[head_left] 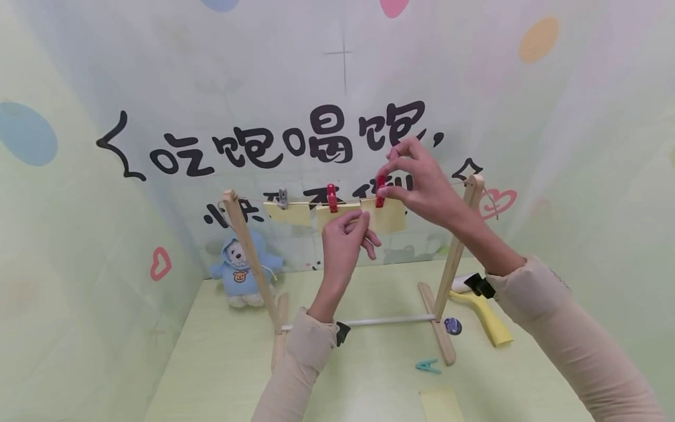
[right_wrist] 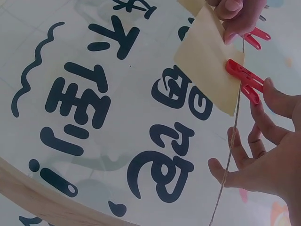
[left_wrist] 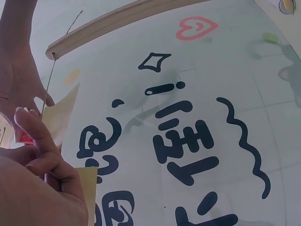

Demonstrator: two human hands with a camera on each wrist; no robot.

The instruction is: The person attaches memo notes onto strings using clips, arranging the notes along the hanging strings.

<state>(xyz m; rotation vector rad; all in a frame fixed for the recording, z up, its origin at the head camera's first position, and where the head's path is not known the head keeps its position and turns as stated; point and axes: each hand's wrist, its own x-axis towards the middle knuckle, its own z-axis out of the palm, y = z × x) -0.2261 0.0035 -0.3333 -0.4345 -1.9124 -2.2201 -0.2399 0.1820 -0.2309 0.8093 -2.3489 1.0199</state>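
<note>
My right hand [head_left: 424, 184] pinches the handles of a red clothespin [right_wrist: 244, 75] between thumb and finger. The clothespin sits at the top edge of a yellow paper sheet [right_wrist: 207, 61], over the string [right_wrist: 230, 155]. With thumb and fingertips, my left hand [head_left: 343, 243] pinches that same sheet near its left side; the exact grip is partly hidden. Left along the string, a second red clothespin [head_left: 331, 198] holds another yellow sheet [head_left: 324, 217], partly covered by the left hand. Farther left, a grey clothespin [head_left: 283, 198] holds a third yellow sheet [head_left: 290, 214].
The string runs between two wooden posts [head_left: 253, 264] joined low down by a white rod [head_left: 390, 320]. A blue-clothed plush toy [head_left: 242, 275] sits behind the left post. On the table lie a teal clothespin [head_left: 428, 366], a yellow sheet [head_left: 442, 405] and a yellow-handled tool [head_left: 487, 319].
</note>
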